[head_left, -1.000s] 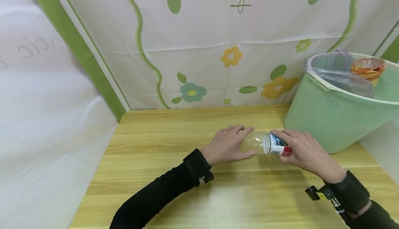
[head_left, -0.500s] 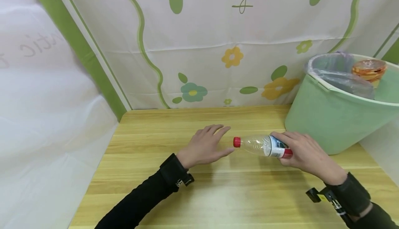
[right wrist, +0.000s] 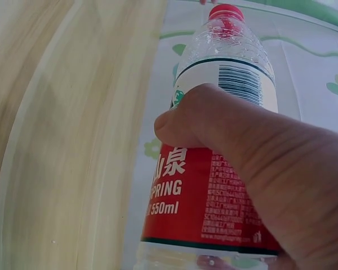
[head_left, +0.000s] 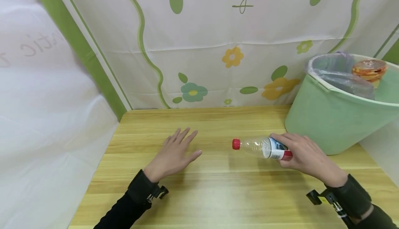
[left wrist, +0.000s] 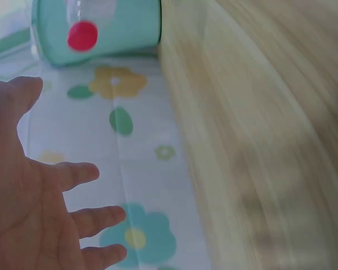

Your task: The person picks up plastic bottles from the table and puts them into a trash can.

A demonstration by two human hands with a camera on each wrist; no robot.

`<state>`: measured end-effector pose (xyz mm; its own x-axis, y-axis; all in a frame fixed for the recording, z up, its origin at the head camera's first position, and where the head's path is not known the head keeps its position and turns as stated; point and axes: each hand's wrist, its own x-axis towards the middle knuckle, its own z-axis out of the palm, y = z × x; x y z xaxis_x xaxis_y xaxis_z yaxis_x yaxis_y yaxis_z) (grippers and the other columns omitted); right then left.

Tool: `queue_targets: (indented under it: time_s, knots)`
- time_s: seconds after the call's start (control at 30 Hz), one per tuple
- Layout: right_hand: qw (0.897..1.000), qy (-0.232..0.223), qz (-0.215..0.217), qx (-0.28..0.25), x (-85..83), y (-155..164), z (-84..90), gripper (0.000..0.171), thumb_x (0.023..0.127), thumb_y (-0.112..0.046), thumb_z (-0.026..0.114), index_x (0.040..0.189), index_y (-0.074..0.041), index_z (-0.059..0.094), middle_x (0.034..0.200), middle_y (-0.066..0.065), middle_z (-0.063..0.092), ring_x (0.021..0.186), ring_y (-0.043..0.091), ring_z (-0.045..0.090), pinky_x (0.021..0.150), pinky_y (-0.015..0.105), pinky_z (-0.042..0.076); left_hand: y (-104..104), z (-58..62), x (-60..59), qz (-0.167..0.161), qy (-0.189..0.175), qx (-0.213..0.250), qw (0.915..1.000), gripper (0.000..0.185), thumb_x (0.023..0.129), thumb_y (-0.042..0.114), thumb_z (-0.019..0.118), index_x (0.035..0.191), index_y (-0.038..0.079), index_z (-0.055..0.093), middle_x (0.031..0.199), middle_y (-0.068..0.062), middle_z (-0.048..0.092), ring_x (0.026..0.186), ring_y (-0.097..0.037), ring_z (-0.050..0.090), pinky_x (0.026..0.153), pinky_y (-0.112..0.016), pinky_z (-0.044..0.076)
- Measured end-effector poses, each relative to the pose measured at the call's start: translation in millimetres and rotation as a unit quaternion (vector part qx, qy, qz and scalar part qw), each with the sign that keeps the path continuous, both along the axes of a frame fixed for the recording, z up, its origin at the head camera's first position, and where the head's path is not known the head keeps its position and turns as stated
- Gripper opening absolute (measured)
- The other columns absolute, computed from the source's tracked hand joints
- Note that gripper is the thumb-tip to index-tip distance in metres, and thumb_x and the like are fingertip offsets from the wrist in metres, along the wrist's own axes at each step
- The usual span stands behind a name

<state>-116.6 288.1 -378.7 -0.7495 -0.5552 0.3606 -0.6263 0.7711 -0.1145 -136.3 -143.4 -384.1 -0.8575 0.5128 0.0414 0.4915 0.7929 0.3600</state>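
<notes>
My right hand [head_left: 300, 153] grips a clear plastic bottle [head_left: 260, 147] with a red cap [head_left: 236, 144] and a red and white label. It holds the bottle on its side just above the wooden table [head_left: 218, 187], cap pointing left. In the right wrist view the thumb [right wrist: 214, 118] wraps over the bottle's label [right wrist: 205, 197]. My left hand [head_left: 174, 153] hovers flat and empty over the table's left part, fingers spread, well apart from the bottle. The left wrist view shows that open palm [left wrist: 28, 214] and the red cap [left wrist: 82, 35] far off.
A light green bin [head_left: 336, 118] with a plastic liner stands at the table's back right, just behind my right hand; something orange [head_left: 369, 68] lies inside. A flowered curtain [head_left: 218, 49] hangs behind the table and white cloth [head_left: 46, 118] on the left.
My left hand let go of the bottle's cap end and drew back to the left, fingers spread. The right hand keeps its grip on the bottle, nearly in place.
</notes>
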Motion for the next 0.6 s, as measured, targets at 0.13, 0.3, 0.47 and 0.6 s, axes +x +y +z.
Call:
queue_targets:
  time_s: [0.13,0.3,0.47,0.6]
  knots:
    - [1.000,-0.009,-0.002,0.002,2.5,-1,0.5,0.077,0.061,-0.017,0.094,0.131,-0.006,0.065,0.105,0.009,0.069,0.074,0.015,0.056,0.060,0.035,0.047,-21,-3.6,5.7,0.030,0.009,0.004,0.9995,0.078,0.102,0.070,0.033,0.163,0.022,0.027,0.167,-0.014,0.018,0.152,-0.038,0.004,0.115,-0.067,0.010]
    - [1.000,-0.016,0.002,0.001,5.0,-3,-0.8,0.077,0.061,-0.017,0.094,0.131,-0.006,0.065,0.107,0.010,0.070,0.077,0.018,0.058,0.062,0.039,0.048,-39,-10.2,11.4,0.064,0.003,0.004,0.9979,0.078,0.102,0.069,0.036,0.164,0.024,0.025,0.167,-0.014,0.013,0.151,-0.041,0.000,0.114,-0.069,0.004]
    - [1.000,-0.013,0.013,-0.003,5.9,-6,-4.4,0.077,0.059,-0.017,0.095,0.130,-0.007,0.066,0.109,0.009,0.070,0.082,0.019,0.061,0.066,0.041,0.051,-48,-16.2,15.1,0.085,-0.007,0.002,0.9963,0.078,0.102,0.067,0.039,0.164,0.023,0.025,0.167,-0.015,0.011,0.150,-0.044,-0.001,0.111,-0.073,0.002]
    - [1.000,-0.018,0.017,-0.001,7.3,-9,-7.2,0.076,0.059,-0.019,0.095,0.129,-0.009,0.066,0.109,0.007,0.070,0.085,0.018,0.060,0.069,0.042,0.052,-52,-17.3,14.5,0.091,-0.010,0.001,0.9958,0.078,0.102,0.066,0.039,0.164,0.022,0.024,0.167,-0.015,0.009,0.150,-0.043,-0.003,0.111,-0.073,0.000]
